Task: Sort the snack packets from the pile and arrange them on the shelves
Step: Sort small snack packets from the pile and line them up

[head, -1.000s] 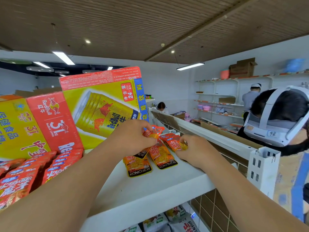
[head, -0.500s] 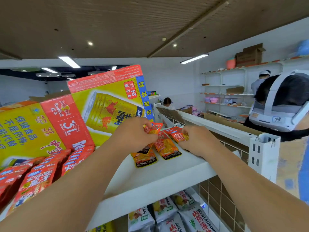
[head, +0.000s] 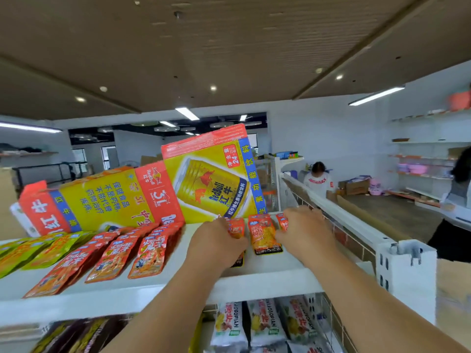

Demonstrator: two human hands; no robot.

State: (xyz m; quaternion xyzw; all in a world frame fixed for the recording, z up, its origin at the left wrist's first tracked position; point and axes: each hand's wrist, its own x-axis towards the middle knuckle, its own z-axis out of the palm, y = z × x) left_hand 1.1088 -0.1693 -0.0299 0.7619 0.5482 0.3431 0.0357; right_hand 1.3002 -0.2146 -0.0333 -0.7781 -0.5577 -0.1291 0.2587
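A flattened yellow-and-red cardboard drinks carton [head: 158, 194], printed with a gold can, leans tilted. Far behind it, a seated person in a white top [head: 318, 180] bends near open brown cardboard boxes [head: 354, 186]. Pink plastic basins [head: 413, 168] sit against the right wall. White strip lights [head: 377, 95] hang under a brown slatted ceiling [head: 229, 47].

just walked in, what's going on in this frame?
A person is stocking the top white shelf. The left hand grips a first orange packet and the right hand holds a second orange packet, with a KONCHEW packet lying on the shelf between them. Rows of red packets lie to the left, in front of a Red Bull carton.
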